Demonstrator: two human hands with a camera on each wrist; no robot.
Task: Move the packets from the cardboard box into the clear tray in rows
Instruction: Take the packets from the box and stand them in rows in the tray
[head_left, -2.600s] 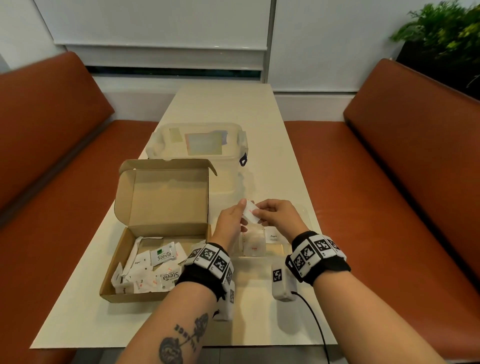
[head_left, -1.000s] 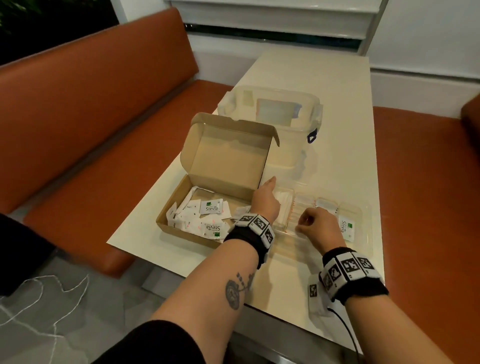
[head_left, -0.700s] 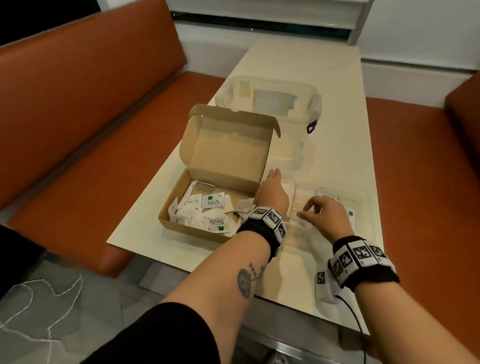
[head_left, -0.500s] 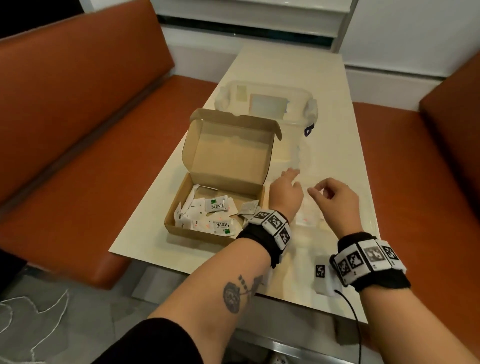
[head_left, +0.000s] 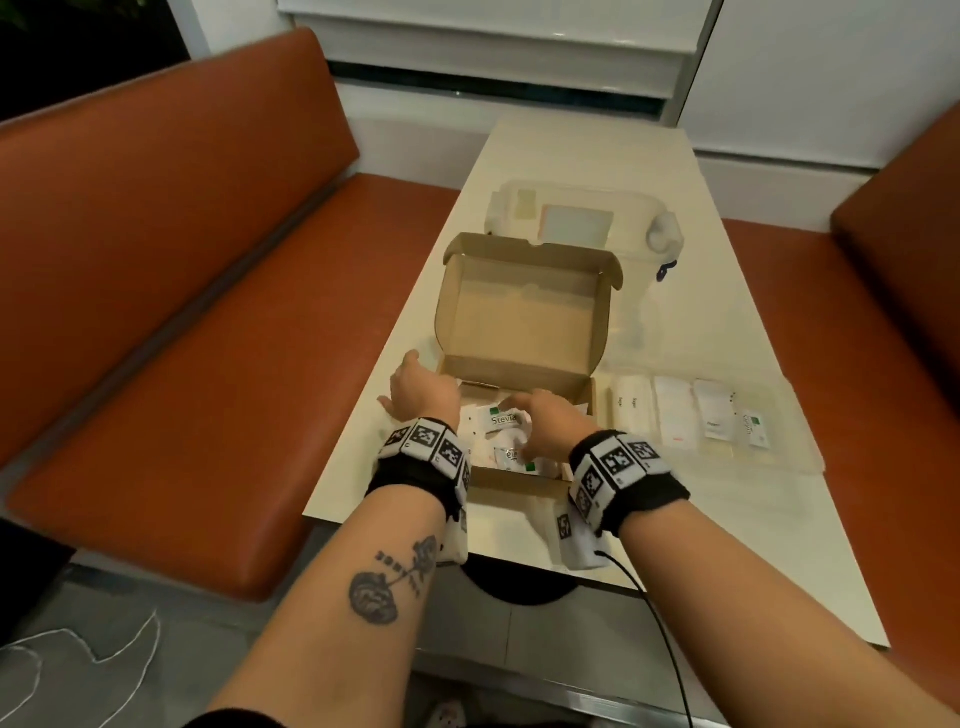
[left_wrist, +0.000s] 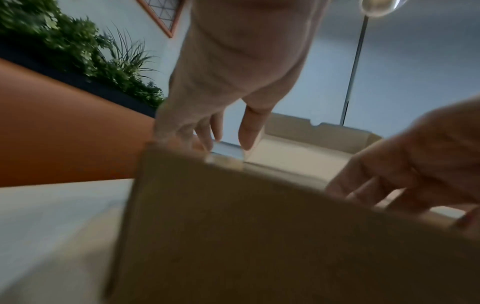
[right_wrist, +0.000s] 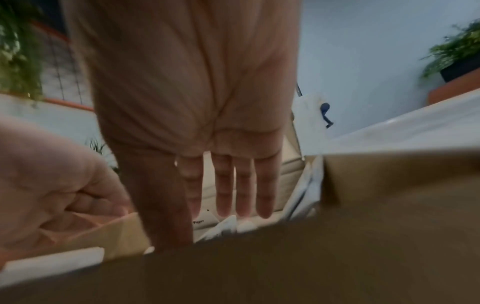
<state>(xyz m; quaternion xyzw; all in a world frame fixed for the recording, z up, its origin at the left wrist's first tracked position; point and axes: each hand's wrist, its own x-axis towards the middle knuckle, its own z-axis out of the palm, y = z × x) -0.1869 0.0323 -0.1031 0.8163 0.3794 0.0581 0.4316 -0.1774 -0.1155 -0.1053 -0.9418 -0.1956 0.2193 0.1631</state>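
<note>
Head view: both hands released, left hand (head_left: 420, 396) at the cardboard box (head_left: 519, 322) edge, right hand (head_left: 545, 426) straight-fingered over packets (head_left: 503, 419).

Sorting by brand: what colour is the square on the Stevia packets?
Green square on the Stevia packets, clearest in the head view.

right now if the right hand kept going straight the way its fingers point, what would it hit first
Probably the loose white packets piled in the open brown cardboard box. The right hand reaches over the box's near wall, its straight fingers angled down toward the pile. Whether they already touch is unclear.
</note>
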